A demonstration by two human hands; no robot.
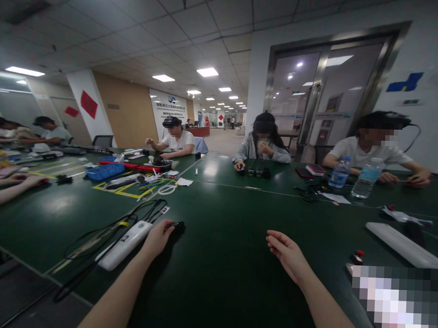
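Note:
My left hand (160, 238) is over the green table, just right of a white power strip (126, 244) marked 2. Its fingers are closed on a small black object (179, 226), whose kind I cannot make out; the fingers hide part of it. My right hand (285, 254) hovers above the table to the right, apart from the left one. Its fingers are loosely stretched towards the left, and nothing shows in them. Bare green tabletop (222, 246) lies between my two hands.
Black cables (92, 236) run round the power strip. A blue basket (105, 171) and wires lie further left. At right are water bottles (366, 179), a long white bar (404, 243) and a small red-and-black item (358, 257). Several people sit round the table.

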